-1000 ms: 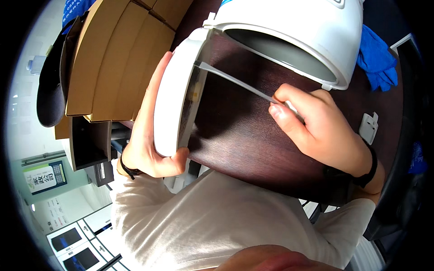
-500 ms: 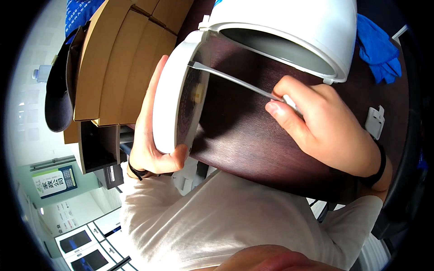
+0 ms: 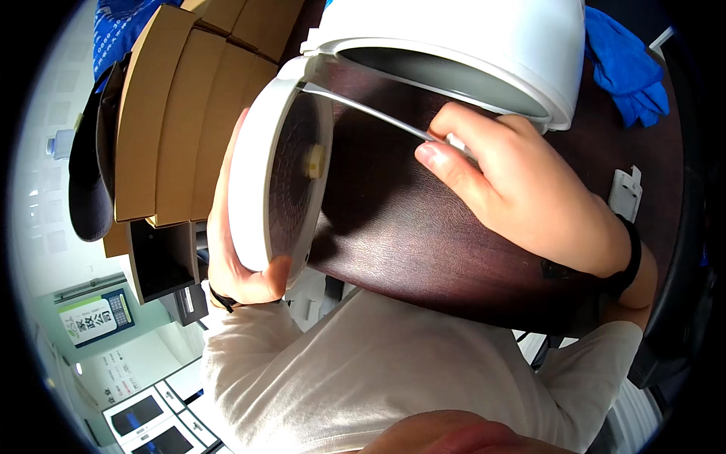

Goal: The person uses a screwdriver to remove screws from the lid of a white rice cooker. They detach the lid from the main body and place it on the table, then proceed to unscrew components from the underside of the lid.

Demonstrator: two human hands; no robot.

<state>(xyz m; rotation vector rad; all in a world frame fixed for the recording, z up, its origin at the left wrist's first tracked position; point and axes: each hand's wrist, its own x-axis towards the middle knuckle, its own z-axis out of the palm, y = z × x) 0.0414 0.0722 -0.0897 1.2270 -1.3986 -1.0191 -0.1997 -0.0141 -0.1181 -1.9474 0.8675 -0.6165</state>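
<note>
The white rice cooker point(image 3: 484, 53) stands on the dark brown table point(image 3: 408, 219), its round body at the far side and its hinged lid point(image 3: 265, 163) swung wide open to the left, so that the dark inner face of the lid with a small pale knob at its middle looks toward the cooker. The left hand point(image 3: 238, 250) is wrapped round the lid from behind, fingers on its outer white shell and the thumb pressed on the lower rim, holding it open. The right hand point(image 3: 529, 189) is closed in a pinch on the near end of a thin grey metal rod point(image 3: 363, 112) that runs slantwise from the lid's upper edge near the hinge down to the fingers, just in front of the cooker's open mouth; the index finger lies stretched along it. A dark band sits on each wrist. Left of the lid, flat brown cardboard boxes point(image 3: 170, 113) stand stacked on edge, with a dark cap point(image 3: 89, 166) beside them. A blue cloth point(image 3: 624, 64) lies on the table to the right of the cooker, and a small white plastic part point(image 3: 625, 193) lies near the right wrist.
</note>
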